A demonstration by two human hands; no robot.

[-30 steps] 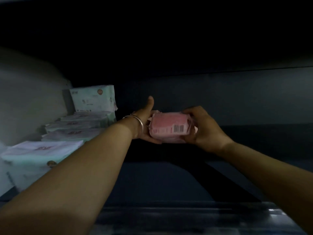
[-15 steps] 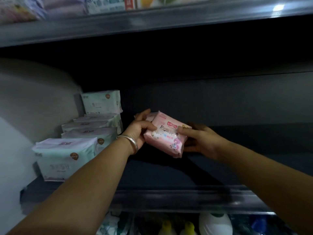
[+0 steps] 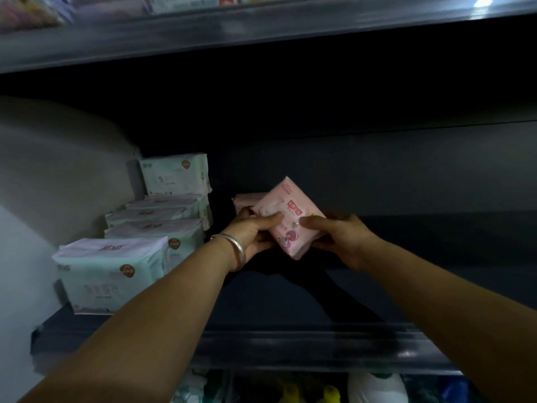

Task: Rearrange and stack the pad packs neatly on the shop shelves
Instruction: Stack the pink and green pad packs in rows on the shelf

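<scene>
Fingers (image 3: 268, 221) of your left hand (image 3: 252, 232) curl over the left edge of the pink pack (image 3: 286, 219), thumb laid along its printed face; your right hand (image 3: 338, 237) pinches the other side, thumb on the front, the remaining fingers tucked behind the pack where you cannot see them. You hold the pack tilted, one corner up, above the dark middle shelf (image 3: 261, 298) and clear of it; its lower corner hangs between your palms. Behind your left hand a second pink pack (image 3: 247, 199) peeks out, mostly covered, so whether it lies flat or leans is impossible to tell. A silver bangle (image 3: 235, 250) circles your left wrist.

To the left, against the pale side wall (image 3: 43, 175), pale green packs (image 3: 116, 271) stand in a row running back into the shelf; one more green pack (image 3: 174, 174) sits upright on top at the rear; their lettering is too blurred to read. The back of the shelf is in deep shadow; nothing is legible there. The upper shelf (image 3: 261, 27) crosses the top, its goods smeared and cut off by the frame. Below the front rail (image 3: 290, 341), a white bottle (image 3: 377, 388) and two yellow caps (image 3: 290, 392) show only in part; the rest is dim.
</scene>
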